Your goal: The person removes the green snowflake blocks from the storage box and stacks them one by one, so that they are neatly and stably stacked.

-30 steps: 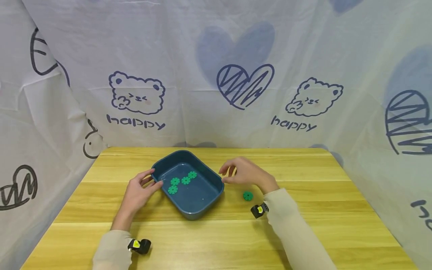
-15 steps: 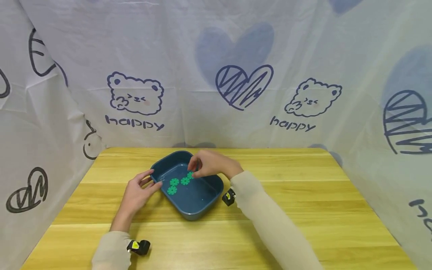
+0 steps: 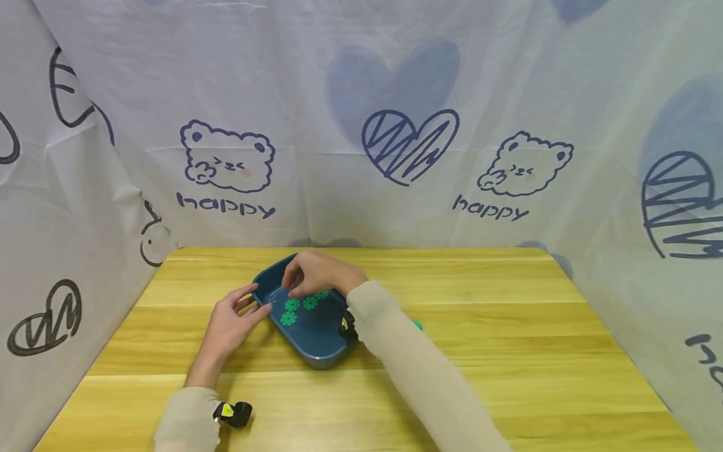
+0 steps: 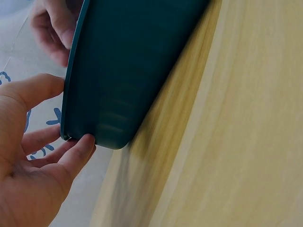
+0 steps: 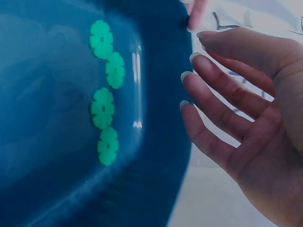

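Note:
A dark blue plastic bin [image 3: 316,333] stands turned at an angle on the wooden table. On its floor lie several green notched snowflake discs [image 3: 289,319], also seen in the right wrist view as flat green discs [image 5: 103,109]. My left hand [image 3: 231,323] holds the bin's left rim, its fingertips [image 4: 85,142] at the wall. Above the bin's far left part hovers my right hand [image 3: 319,274]. In the right wrist view its fingers [image 5: 222,111] are loosely bent, with nothing visible between them.
Another green disc [image 3: 418,325] lies on the table [image 3: 508,351] right of the bin, mostly hidden by my right sleeve. A white printed cloth [image 3: 327,207] hangs behind the table and along both sides.
My right hand has moved left from beside the bin's right rim to over its far left part. The left hand, the bin and the discs inside stay where they were.

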### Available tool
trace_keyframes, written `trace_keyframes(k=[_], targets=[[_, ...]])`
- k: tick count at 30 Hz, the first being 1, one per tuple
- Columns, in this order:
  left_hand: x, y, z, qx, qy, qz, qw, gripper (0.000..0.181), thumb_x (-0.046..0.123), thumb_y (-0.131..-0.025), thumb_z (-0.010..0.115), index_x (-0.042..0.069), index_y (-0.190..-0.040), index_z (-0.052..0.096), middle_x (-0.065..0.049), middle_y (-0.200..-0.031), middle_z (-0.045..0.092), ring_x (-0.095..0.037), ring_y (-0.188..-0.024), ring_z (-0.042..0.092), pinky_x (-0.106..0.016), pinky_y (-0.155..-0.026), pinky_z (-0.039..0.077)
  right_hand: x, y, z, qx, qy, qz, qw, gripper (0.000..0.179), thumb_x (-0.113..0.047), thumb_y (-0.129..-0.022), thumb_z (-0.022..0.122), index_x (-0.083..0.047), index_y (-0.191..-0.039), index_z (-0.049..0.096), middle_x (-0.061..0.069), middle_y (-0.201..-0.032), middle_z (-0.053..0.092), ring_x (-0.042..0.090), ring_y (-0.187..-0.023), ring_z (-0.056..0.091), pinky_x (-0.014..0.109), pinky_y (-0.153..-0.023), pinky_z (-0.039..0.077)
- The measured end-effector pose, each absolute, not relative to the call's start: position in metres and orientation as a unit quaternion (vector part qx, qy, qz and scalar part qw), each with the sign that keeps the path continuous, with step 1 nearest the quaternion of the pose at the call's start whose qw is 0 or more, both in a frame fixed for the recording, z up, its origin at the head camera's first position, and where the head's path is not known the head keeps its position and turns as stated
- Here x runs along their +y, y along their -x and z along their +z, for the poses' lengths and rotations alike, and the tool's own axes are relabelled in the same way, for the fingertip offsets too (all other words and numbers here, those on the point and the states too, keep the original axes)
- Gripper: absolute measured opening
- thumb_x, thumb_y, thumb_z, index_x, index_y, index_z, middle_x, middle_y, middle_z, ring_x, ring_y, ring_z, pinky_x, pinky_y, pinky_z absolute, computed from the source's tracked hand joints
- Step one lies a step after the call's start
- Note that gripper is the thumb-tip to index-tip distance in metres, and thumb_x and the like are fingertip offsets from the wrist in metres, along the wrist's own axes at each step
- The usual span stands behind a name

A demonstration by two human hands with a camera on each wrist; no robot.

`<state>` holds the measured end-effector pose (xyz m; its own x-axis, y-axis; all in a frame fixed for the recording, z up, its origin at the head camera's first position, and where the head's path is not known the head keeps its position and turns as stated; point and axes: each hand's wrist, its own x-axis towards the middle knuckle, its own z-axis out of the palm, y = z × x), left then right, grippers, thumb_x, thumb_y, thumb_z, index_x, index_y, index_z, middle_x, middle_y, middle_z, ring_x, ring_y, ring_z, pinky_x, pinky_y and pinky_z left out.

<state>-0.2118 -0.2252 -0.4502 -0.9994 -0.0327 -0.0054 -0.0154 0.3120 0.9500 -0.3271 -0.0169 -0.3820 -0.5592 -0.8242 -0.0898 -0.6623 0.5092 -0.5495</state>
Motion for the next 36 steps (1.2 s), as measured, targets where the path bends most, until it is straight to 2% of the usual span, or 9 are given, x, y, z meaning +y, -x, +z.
trace_keyframes(k=[7,12,18,27,36], targets=[[-0.225,0.211,-0.448,-0.81,-0.017,-0.586,0.001,0.068,0.018,-0.099,0.07,-0.002,-0.156,0.039,-0.025,-0.167,0.026,-0.042,-0.149,0.042,-0.024,-0.108,0.053,-0.033,0.329,-0.392,0.855,0.43,-0.224,0.186,0.021,-0.014,-0.09,0.08,-0.007,-0.109,0.08,0.0,-0.105,0.078,0.012,-0.092,0.07,0.012,-0.076,0.058],[-0.225,0.212,-0.448,-0.811,-0.018,-0.585,0.0,0.068,0.018,-0.099,0.071,-0.001,-0.156,0.039,-0.025,-0.168,0.025,-0.042,-0.149,0.042,-0.023,-0.107,0.054,-0.036,0.331,-0.401,0.851,0.43,-0.23,0.194,0.02,-0.011,-0.09,0.08,-0.006,-0.109,0.08,0.001,-0.106,0.079,0.013,-0.093,0.071,0.012,-0.076,0.058],[-0.225,0.212,-0.45,-0.815,-0.02,-0.58,-0.003,0.068,0.019,-0.099,0.07,0.0,-0.156,0.039,-0.025,-0.168,0.024,-0.041,-0.15,0.041,-0.032,-0.111,0.051,-0.036,0.335,-0.414,0.846,0.425,-0.243,0.211,0.021,-0.009,-0.087,0.083,-0.005,-0.107,0.081,0.004,-0.106,0.08,0.009,-0.09,0.07,0.013,-0.077,0.058],[-0.225,0.21,-0.45,-0.815,-0.012,-0.58,0.007,0.067,0.018,-0.099,0.071,-0.001,-0.155,0.04,-0.026,-0.168,0.025,-0.042,-0.149,0.042,-0.028,-0.11,0.052,-0.042,0.335,-0.427,0.853,0.395,-0.233,0.248,0.023,-0.008,-0.083,0.086,-0.012,-0.105,0.081,-0.005,-0.101,0.077,0.006,-0.079,0.065,0.014,-0.07,0.057],[-0.226,0.211,-0.451,-0.815,-0.016,-0.579,0.004,0.067,0.018,-0.099,0.071,-0.001,-0.155,0.04,-0.025,-0.168,0.025,-0.042,-0.149,0.042,-0.031,-0.111,0.052,-0.048,0.331,-0.432,0.856,0.407,-0.207,0.241,0.021,-0.007,-0.082,0.087,-0.013,-0.101,0.081,-0.004,-0.094,0.076,0.006,-0.073,0.063,0.015,-0.065,0.056]])
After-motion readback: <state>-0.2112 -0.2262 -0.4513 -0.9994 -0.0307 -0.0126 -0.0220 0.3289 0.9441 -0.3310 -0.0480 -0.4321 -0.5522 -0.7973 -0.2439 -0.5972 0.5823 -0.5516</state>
